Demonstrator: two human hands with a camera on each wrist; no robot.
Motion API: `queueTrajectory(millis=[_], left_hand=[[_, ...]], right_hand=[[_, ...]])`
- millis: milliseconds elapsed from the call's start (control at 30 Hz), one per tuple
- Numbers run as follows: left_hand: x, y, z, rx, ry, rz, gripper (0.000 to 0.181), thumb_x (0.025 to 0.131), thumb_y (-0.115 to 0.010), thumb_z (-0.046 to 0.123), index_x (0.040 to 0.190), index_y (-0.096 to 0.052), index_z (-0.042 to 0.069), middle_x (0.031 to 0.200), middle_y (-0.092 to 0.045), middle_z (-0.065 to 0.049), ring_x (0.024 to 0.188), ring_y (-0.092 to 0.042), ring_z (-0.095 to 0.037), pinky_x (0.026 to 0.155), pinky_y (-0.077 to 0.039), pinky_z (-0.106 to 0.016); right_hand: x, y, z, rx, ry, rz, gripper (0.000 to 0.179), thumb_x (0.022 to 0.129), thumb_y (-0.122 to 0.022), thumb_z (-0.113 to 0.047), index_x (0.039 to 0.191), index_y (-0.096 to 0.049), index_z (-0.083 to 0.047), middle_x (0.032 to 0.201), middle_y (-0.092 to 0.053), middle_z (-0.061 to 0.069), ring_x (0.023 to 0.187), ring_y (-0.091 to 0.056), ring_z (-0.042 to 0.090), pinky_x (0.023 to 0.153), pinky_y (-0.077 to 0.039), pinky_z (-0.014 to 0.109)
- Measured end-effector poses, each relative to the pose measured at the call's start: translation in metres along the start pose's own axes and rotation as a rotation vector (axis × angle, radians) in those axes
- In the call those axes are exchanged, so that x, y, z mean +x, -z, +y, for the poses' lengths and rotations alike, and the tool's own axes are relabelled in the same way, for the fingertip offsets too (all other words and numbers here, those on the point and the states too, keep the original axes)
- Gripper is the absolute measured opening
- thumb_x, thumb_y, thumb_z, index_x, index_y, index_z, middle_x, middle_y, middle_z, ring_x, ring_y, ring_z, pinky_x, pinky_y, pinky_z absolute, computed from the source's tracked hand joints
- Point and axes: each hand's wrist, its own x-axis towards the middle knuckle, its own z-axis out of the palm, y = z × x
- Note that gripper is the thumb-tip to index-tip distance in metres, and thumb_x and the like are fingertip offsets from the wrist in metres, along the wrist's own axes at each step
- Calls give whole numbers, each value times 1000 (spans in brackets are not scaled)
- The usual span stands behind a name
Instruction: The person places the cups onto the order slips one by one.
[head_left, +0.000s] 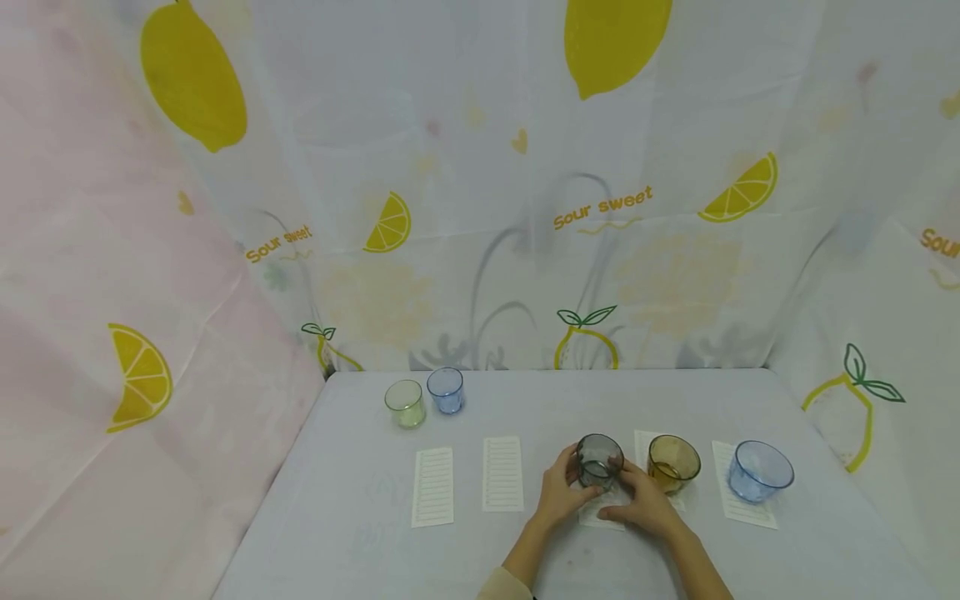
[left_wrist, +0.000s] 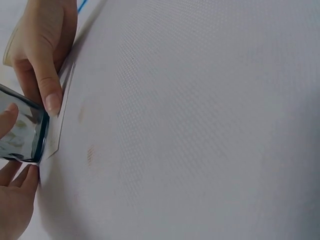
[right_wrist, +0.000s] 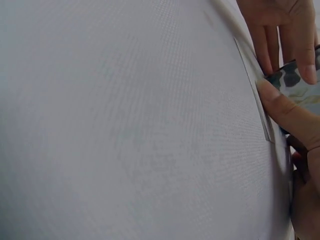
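Note:
In the head view, a smoky grey glass cup (head_left: pixel 599 458) stands upright over a white lined paper strip (head_left: pixel 600 515). My left hand (head_left: pixel 561 493) holds the cup from its left side, the thumb in front and fingers around the side. At the cup's right, my right hand (head_left: pixel 647 503) touches it with its fingers. The right thumb (right_wrist: pixel 280 105) lies low at the strip's edge in the right wrist view, apart from the left thumb. The left wrist view shows the cup (left_wrist: pixel 22 131) cut off by the frame, with the left thumb against its wall.
An amber glass bowl (head_left: pixel 673 463) and a blue glass bowl (head_left: pixel 760 473) stand on strips to the right. A green cup (head_left: pixel 406 404) and a blue cup (head_left: pixel 446 390) stand back left. Two bare strips, one left (head_left: pixel 432 487) and one nearer the middle (head_left: pixel 502 473), lie on the white table (head_left: pixel 360 542).

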Motion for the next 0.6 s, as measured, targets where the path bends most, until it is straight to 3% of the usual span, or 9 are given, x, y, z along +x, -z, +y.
queueTrajectory(millis=[133, 367, 600], left_hand=[[-2, 1, 0, 18, 10, -3, 66, 74, -79, 8, 130, -46, -2, 125, -56, -24, 117, -55, -35, 98, -46, -27], [-3, 3, -3, 58, -36, -32, 67, 68, -83, 6, 127, -50, 0, 124, -59, -19, 115, -57, -30, 98, -46, -27], [-4, 3, -2, 88, -31, -34, 68, 69, -83, 8, 127, -50, 0, 124, -59, -19, 115, -57, -29, 98, -45, -25]], right_hand=[[1, 0, 0, 19, -4, 13, 67, 62, -87, -21, 115, -60, 11, 132, -49, 29, 124, -43, 46, 103, -34, 57], [2, -1, 1, 43, -19, 48, 69, 62, -87, -15, 120, -57, 8, 120, -60, 22, 116, -52, 42, 101, -39, 54], [1, -2, 2, 17, 23, 66, 68, 61, -87, -16, 118, -58, 8, 118, -61, 24, 113, -53, 44, 97, -42, 55]])
